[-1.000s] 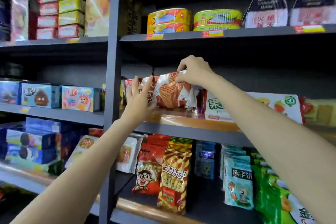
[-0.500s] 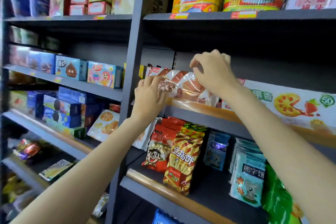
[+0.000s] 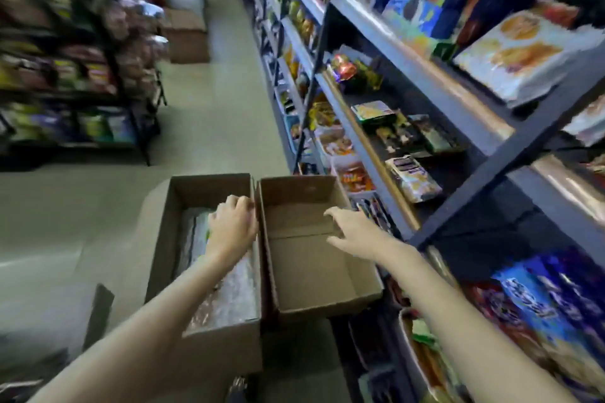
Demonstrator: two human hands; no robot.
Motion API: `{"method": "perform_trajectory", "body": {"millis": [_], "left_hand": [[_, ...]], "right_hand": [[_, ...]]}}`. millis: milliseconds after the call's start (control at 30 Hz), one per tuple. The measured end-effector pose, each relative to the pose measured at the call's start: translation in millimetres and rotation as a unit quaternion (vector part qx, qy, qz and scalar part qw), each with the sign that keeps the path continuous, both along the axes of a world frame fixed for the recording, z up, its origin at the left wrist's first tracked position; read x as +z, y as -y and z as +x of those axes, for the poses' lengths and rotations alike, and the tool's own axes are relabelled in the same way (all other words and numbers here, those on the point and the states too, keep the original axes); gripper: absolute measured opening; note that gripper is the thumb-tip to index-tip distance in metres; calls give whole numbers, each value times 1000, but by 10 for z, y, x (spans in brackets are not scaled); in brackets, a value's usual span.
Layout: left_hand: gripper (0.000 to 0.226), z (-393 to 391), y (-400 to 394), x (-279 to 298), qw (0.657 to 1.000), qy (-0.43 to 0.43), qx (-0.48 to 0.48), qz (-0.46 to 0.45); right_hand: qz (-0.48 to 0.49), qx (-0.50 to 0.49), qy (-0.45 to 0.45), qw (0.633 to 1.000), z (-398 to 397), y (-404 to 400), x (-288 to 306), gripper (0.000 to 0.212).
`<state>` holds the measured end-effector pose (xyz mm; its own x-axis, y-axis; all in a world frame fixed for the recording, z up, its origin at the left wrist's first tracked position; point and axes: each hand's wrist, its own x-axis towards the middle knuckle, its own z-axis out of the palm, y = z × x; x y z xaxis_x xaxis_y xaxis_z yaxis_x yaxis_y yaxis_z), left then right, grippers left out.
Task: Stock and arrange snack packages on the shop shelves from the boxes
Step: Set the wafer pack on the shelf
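Two open cardboard boxes on the aisle floor, side by side, touching, beside the shelves [image 3: 435,108]. Left box [image 3: 170,239]: holds clear-wrapped snack packs [image 3: 226,298]; print blurred, no label legible. Right box [image 3: 311,271]: bare cardboard bottom showing. Left hand [image 3: 232,226]: over the left box, fingers curled at the rim shared with the right box; whether it grips anything cannot be told. Right hand [image 3: 353,232]: over the right box, fingers spread apart, holding nothing. Shelves at right: stocked with assorted packets; writing unreadable through blur.

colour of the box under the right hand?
Plain brown cardboard box, seen best in the head view.
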<state>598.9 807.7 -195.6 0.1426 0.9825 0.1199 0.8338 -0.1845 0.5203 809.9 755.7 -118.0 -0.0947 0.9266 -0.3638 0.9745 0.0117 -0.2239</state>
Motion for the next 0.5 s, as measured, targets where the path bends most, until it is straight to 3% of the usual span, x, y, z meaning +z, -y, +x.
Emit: {"method": "perform_trajectory", "body": {"millis": [200, 333, 500], "left_hand": [[28, -1116, -250, -893, 983, -97, 95, -123], [29, -1569, -664, -1357, 983, -148, 36, -105], [42, -1845, -1205, -1986, 973, -207, -80, -63]], "right_hand": [[-94, -24, -96, 991, -775, -594, -1224, 42], [-127, -48, -139, 981, -1469, -1192, -2039, 36], [-160, -41, -92, 982, -2275, -1721, -3224, 50]]}}
